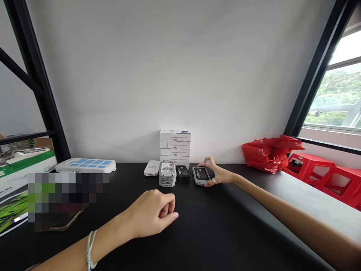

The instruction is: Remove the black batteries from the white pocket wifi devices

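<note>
My right hand [214,173] grips a white palm-sized device [201,182] by its edges, thumb at the near side and fingers at the far side. A black battery [202,173] lies in the device's open back. My left hand [155,212] rests loosely closed above the black table, its thumb stretched forward, and nothing shows in it. Beyond it stands a stack of similar white open-backed devices [167,175]. Black batteries [184,172] lie just right of that stack, and thin white covers [151,168] are piled to its left.
White boxes [175,145] are stacked against the wall. A white case with blue labels [87,165] stands at the left, behind a blurred patch and a dark-edged object [66,226]. A red plastic bag [270,152] sits at the right, near red stools [310,169].
</note>
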`<state>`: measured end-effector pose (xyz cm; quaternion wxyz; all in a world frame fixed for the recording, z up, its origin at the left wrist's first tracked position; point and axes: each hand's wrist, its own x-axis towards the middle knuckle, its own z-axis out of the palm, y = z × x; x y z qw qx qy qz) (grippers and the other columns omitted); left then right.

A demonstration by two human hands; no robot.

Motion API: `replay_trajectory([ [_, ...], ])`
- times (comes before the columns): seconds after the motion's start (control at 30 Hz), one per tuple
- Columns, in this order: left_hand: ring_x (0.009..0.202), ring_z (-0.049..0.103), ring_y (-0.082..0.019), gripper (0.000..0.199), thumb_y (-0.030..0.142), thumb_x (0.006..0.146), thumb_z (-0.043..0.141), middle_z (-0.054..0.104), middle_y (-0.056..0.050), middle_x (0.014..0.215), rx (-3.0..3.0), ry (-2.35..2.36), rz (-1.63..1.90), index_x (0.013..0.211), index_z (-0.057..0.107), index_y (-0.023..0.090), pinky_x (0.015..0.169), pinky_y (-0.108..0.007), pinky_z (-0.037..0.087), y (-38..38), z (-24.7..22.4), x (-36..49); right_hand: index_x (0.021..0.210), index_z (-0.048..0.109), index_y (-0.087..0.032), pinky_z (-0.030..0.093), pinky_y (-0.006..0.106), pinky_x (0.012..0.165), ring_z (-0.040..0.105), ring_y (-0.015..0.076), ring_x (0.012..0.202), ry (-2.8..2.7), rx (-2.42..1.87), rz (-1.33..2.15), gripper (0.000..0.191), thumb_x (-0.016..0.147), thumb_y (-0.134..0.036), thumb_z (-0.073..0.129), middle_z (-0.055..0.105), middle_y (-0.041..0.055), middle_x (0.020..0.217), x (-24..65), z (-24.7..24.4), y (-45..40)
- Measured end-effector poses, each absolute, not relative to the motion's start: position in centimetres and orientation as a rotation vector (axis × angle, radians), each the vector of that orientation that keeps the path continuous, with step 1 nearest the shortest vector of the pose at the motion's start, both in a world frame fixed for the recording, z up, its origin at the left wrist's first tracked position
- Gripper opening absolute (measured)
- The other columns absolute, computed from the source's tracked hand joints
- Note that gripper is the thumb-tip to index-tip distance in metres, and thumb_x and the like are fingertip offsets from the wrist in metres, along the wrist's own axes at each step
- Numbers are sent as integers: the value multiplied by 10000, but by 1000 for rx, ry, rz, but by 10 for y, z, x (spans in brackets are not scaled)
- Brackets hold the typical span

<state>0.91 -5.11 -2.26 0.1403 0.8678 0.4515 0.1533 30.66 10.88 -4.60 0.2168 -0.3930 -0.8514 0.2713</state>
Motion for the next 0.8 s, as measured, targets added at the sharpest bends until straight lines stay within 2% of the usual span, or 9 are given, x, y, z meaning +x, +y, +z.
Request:
replay_trajectory([
  [0.13,494,440,-80,188,320,817,545,499,75,537,2502,1296,420,686,477,203,522,-197,322,-50,-28,8,991,351,-252,442,385,929,552,254,1092,-2357,-998,786,666,525,-397,804,536,110,1252,298,-50,118],
  [0.23,503,447,-79,199,327,820,545,505,76,550,2497,1281,393,683,467,205,514,-192,317,-50,-30,6,942,349,-258,414,421,960,515,275,1152,-2296,-970,714,642,529,-428,810,535,113,1272,295,-49,115],
  [0.3,507,446,-80,208,335,823,543,505,75,554,2493,1276,384,682,462,206,510,-192,315,-50,-32,6,947,316,-264,338,486,1012,417,287,1246,-2182,-975,598,529,676,-512,698,455,130,1350,291,-45,108],
  [0.37,514,445,-83,224,348,827,542,500,72,555,2490,1273,374,675,459,205,507,-194,313,-50,-32,5,959,294,-267,257,537,1040,347,278,1288,-2074,-978,476,362,837,-537,502,398,130,1380,282,-39,99],
  [0.43,522,444,-85,240,361,834,536,495,70,554,2490,1269,372,670,457,204,505,-195,311,-49,-32,5,964,329,-270,267,523,1033,395,267,1241,-2063,-951,414,294,871,-516,462,455,98,1315,268,-32,88],
  [0.5,517,441,-82,246,369,842,529,493,72,550,2483,1264,372,674,458,204,501,-193,312,-49,-33,5,995,393,-277,330,470,1005,460,258,1173,-2167,-899,413,342,813,-504,573,515,61,1240,250,-25,79],
  [0.57,510,440,-77,241,372,846,526,495,73,555,2466,1264,375,683,466,204,500,-190,315,-48,-35,4,1067,422,-288,346,450,1000,449,260,1184,-2312,-867,434,434,762,-513,634,501,53,1255,230,-19,73],
  [0.67,505,440,-72,223,362,839,536,491,75,559,2448,1266,383,693,480,203,500,-185,322,-46,-38,3,1114,421,-286,302,487,1024,389,286,1232,-2435,-878,462,517,731,-548,648,468,68,1277,204,-17,76],
  [0.8,495,439,-72,211,359,839,531,492,71,559,2437,1270,397,705,497,199,498,-190,326,-46,-42,2,1052,420,-263,317,526,987,446,308,1153,-2426,-904,510,568,655,-545,712,503,78,1185,188,-20,90],
])
